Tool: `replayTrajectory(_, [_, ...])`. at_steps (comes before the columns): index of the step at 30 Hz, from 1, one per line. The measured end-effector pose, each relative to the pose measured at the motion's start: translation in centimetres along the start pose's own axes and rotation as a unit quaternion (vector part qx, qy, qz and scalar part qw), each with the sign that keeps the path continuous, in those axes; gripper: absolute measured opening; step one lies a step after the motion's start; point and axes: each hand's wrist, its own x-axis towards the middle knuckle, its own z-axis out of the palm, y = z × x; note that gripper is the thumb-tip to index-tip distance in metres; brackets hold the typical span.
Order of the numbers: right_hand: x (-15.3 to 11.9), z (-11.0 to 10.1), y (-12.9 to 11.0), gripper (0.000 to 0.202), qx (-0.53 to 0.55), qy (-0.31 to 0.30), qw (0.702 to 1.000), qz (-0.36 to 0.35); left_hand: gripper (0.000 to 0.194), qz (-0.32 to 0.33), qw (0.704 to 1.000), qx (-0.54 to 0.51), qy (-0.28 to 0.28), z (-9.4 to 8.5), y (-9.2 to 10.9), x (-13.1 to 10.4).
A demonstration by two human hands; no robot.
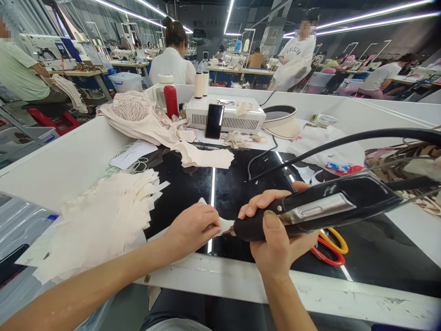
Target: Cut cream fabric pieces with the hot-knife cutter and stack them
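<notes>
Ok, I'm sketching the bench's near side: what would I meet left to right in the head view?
Pile of cream fabric, left hand holding a cream piece, right hand gripping a black tool, red and yellow scissor handles.

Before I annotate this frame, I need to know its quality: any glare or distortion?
Head view: white streaks, likely reflected ceiling tubes, cross the black mat; head view: the handheld tool shines; head view: wide-angle stretching near the edges.
</notes>
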Motion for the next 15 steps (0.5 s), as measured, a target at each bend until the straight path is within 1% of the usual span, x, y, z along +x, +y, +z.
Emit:
replayTrajectory(8, [0.01, 0.11, 0.03, 0.045, 0.005, -0.001, 1.000, -0.003, 0.015, -0.001, 1.000, 0.001, 0.012, -0.07, 0.17, -0.26])
replayTrajectory(15, [0.15, 0.19, 0.08, 0.045, 0.025, 0.003, 1.000, 0.002, 0.014, 0.004, 1.000, 0.009, -0.009, -0.06, -0.02, -0.14])
